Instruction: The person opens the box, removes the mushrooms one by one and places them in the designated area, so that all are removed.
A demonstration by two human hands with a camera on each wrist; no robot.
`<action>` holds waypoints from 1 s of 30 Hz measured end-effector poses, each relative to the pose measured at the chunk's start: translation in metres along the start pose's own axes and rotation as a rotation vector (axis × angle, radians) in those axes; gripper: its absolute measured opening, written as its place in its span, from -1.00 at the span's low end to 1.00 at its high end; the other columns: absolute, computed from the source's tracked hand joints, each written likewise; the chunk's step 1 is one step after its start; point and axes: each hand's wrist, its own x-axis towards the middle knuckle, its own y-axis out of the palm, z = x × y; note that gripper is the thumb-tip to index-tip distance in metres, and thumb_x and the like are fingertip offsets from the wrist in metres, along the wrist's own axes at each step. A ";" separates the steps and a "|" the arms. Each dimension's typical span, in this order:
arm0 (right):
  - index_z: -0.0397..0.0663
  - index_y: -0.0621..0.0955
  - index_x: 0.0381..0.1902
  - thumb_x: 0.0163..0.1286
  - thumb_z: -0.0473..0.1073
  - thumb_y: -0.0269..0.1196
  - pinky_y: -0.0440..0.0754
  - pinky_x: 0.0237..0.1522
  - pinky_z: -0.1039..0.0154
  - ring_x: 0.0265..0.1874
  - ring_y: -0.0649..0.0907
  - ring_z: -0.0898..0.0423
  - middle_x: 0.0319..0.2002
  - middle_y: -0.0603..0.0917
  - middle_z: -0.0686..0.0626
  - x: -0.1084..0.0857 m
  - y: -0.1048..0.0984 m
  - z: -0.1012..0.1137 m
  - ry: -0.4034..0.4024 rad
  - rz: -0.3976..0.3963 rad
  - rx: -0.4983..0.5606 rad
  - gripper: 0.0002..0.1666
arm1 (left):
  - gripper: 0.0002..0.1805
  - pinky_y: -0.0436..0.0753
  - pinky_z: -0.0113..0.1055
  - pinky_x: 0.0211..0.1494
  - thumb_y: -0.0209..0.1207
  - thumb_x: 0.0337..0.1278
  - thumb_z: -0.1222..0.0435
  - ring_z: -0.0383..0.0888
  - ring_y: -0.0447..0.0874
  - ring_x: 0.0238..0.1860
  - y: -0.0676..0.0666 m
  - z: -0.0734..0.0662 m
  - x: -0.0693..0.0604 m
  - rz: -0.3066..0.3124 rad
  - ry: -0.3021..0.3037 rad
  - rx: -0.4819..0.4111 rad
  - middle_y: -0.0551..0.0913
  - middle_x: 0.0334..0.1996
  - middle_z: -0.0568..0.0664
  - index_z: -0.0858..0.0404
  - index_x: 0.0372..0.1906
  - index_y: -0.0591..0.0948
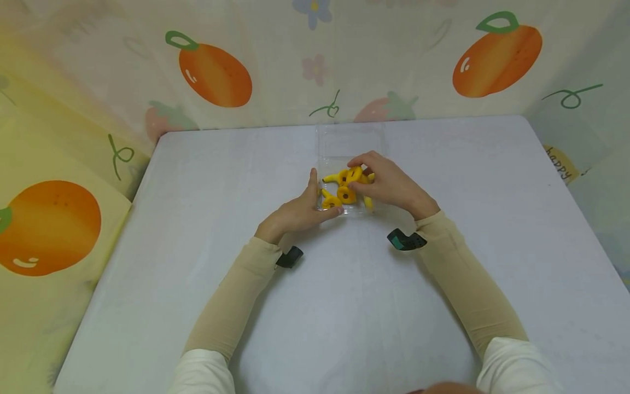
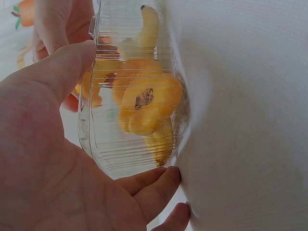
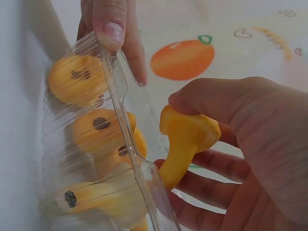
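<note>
A clear plastic clamshell box (image 1: 355, 211) lies on the table with its lid (image 1: 351, 140) folded back. Inside are several yellow toy fruit pieces (image 2: 150, 98), some round with dark centres, and a toy banana (image 2: 150, 26). My left hand (image 1: 300, 210) rests against the box's near left corner, its thumb along the front rim and its straight fingers by the left side. Above the box, my right hand (image 1: 391, 183) pinches a yellow mushroom-shaped toy piece (image 3: 185, 139) between thumb and fingers. In the right wrist view the piece's narrow end is beside the rim.
The table (image 1: 315, 306) has a white cover. A fruit-printed curtain (image 1: 275, 60) hangs behind it and along both sides. A dark wrist camera (image 1: 406, 241) sits under the right forearm, another dark wrist camera (image 1: 290, 257) by the left.
</note>
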 end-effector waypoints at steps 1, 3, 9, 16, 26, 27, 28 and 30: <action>-0.11 0.49 0.29 0.41 -0.08 0.33 0.61 0.24 -0.06 0.15 0.54 -0.12 0.27 0.48 -0.14 0.000 0.000 0.000 -0.002 -0.004 -0.002 -0.45 | 0.34 0.25 0.14 0.59 0.14 0.17 -0.37 0.09 0.06 0.62 0.000 0.000 0.000 0.000 0.001 0.001 -0.33 0.67 -0.04 -0.08 0.52 -0.67; -0.12 0.50 0.29 0.41 -0.08 0.34 0.60 0.25 -0.06 0.15 0.53 -0.13 0.25 0.47 -0.15 -0.001 0.000 0.001 -0.003 -0.012 0.002 -0.45 | 0.35 0.24 0.14 0.60 0.13 0.17 -0.38 0.08 0.04 0.63 0.000 0.000 -0.001 0.000 0.004 0.001 -0.34 0.66 -0.04 -0.08 0.52 -0.67; -0.14 0.43 0.38 0.44 -0.02 0.32 0.60 0.26 -0.07 0.16 0.55 -0.11 0.29 0.50 -0.13 0.001 0.000 0.001 0.018 -0.012 0.014 -0.35 | 0.35 0.21 0.11 0.62 0.12 0.16 -0.40 0.06 -0.01 0.65 -0.001 0.001 -0.001 0.003 0.010 0.010 -0.37 0.66 -0.04 -0.07 0.51 -0.68; -0.08 0.42 0.41 0.47 -0.04 0.29 0.61 0.28 -0.08 0.20 0.60 -0.11 0.25 0.60 -0.13 0.002 -0.001 0.001 0.048 -0.022 0.024 -0.37 | 0.37 0.18 0.08 0.64 0.12 0.13 -0.43 0.01 -0.04 0.65 -0.001 0.000 -0.001 0.007 0.011 0.004 -0.35 0.66 -0.07 -0.07 0.50 -0.70; 0.00 0.34 0.47 0.53 -0.19 0.18 0.64 0.22 -0.11 0.15 0.65 -0.18 0.24 0.62 -0.25 0.000 -0.001 -0.002 0.022 -0.037 -0.002 -0.40 | 0.37 0.13 0.05 0.66 0.14 0.15 -0.40 -0.02 -0.10 0.66 0.000 0.000 -0.001 0.004 0.020 -0.012 -0.31 0.66 -0.05 -0.05 0.50 -0.70; 0.00 0.33 0.47 0.53 -0.16 0.19 0.64 0.22 -0.12 0.16 0.64 -0.17 0.23 0.63 -0.25 0.001 -0.001 -0.002 0.024 -0.043 -0.006 -0.39 | 0.37 0.13 0.05 0.66 0.14 0.16 -0.39 -0.02 -0.10 0.66 0.000 0.000 -0.001 0.002 0.019 -0.013 -0.30 0.66 -0.05 -0.05 0.50 -0.70; 0.01 0.33 0.47 0.52 -0.14 0.20 0.63 0.23 -0.11 0.16 0.64 -0.16 0.22 0.64 -0.24 0.001 -0.001 -0.002 0.028 -0.052 -0.007 -0.38 | 0.37 0.14 0.05 0.66 0.14 0.16 -0.39 -0.01 -0.09 0.66 0.000 0.000 -0.001 0.002 0.020 -0.012 -0.30 0.66 -0.04 -0.06 0.50 -0.71; 0.03 0.31 0.48 0.50 -0.14 0.22 0.63 0.22 -0.11 0.14 0.65 -0.15 0.19 0.66 -0.24 0.000 -0.002 -0.001 0.024 -0.072 0.003 -0.35 | 0.36 0.14 0.06 0.66 0.13 0.16 -0.39 -0.01 -0.09 0.66 0.000 0.000 -0.001 0.002 0.020 -0.012 -0.30 0.66 -0.04 -0.07 0.49 -0.71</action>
